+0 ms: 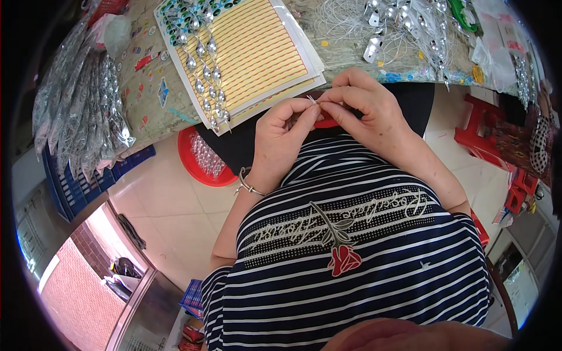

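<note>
My left hand point(281, 136) and my right hand point(367, 108) meet in front of my chest at the table's near edge. Both are closed in a fingertip pinch on a thin pale strand point(312, 100), whose short ends stick up between them. The rest of the strand is hidden by the fingers. Just beyond my left hand lies a stack of sheets, the top one a yellow sheet with red stripes point(257, 52). Strings of silver teardrop-shaped pieces point(206, 73) rest across its left side. Past my right hand is a tangle of clear line point(345, 23) with silver pieces.
Bundles of silver strips in clear plastic point(85, 99) hang over the table's left edge, above a blue crate point(73, 190). A red basin point(186, 158) of silver beads stands below. Red stools point(477, 126) are at the right. Something green point(462, 14) lies far right.
</note>
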The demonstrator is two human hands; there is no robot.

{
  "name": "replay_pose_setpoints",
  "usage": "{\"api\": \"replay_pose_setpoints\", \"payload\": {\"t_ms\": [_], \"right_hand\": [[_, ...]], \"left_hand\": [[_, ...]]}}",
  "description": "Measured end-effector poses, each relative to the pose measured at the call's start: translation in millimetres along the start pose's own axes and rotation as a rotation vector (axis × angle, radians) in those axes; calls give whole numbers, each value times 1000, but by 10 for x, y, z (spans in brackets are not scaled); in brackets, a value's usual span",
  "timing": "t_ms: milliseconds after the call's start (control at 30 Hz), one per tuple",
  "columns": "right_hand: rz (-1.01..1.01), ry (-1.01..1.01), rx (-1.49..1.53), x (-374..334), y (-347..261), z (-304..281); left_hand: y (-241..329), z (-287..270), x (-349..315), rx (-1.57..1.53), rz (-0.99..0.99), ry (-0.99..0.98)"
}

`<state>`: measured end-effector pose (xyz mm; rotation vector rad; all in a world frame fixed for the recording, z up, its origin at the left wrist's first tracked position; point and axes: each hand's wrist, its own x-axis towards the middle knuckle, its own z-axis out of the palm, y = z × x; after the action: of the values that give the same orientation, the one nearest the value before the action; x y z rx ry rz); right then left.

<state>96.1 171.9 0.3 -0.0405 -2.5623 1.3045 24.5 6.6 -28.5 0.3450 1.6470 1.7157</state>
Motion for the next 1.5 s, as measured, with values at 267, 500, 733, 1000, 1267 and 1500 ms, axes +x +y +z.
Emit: {"api": "replay_pose_setpoints", "payload": {"t_ms": [267,500,733,1000,1267,1500], "right_hand": [[-32,-4,-122,2,1,14],[-70,32,-183,13,23,83],[-175,81,-261,32,40,180],[223,24,108,11,-36,174],[497,-2,670,-87,126,204],[450,-120,500,-105,159,114]], "left_hand": [[-35,9,-5,17,1,0],[-147,10,9,183,131,34],[-111,-22,-23,321,122,50],[3,-29,-12,-117,-136,24],[24,-31,3,-151,-179,1],[34,14,-13,-73,-140,12]]}}
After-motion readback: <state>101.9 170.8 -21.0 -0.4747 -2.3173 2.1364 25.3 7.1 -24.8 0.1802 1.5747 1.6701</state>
